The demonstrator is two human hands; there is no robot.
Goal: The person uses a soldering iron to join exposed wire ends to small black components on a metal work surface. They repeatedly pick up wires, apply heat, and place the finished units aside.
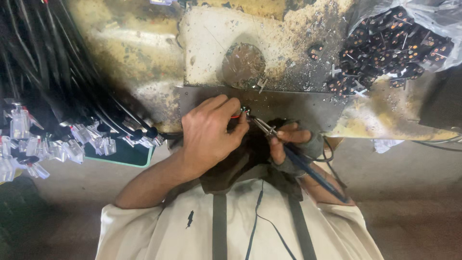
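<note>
My left hand (209,132) pinches a small round black part (245,110) with a thin red wire against the edge of a dark metal plate (298,103). My right hand (291,144), in a fingerless grey glove, grips a soldering iron with a dark blue handle (313,171). Its metal tip (262,126) points up and left and ends just right of the small part, next to my left fingertips. The iron's cord runs down over my apron.
A stained, scorched bench top (216,43) lies beyond the plate. A clear plastic bag of several small black round parts (394,41) sits at the upper right. Bundles of black cables with clear plastic connectors (57,139) hang at the left, above a green-edged tray (120,154).
</note>
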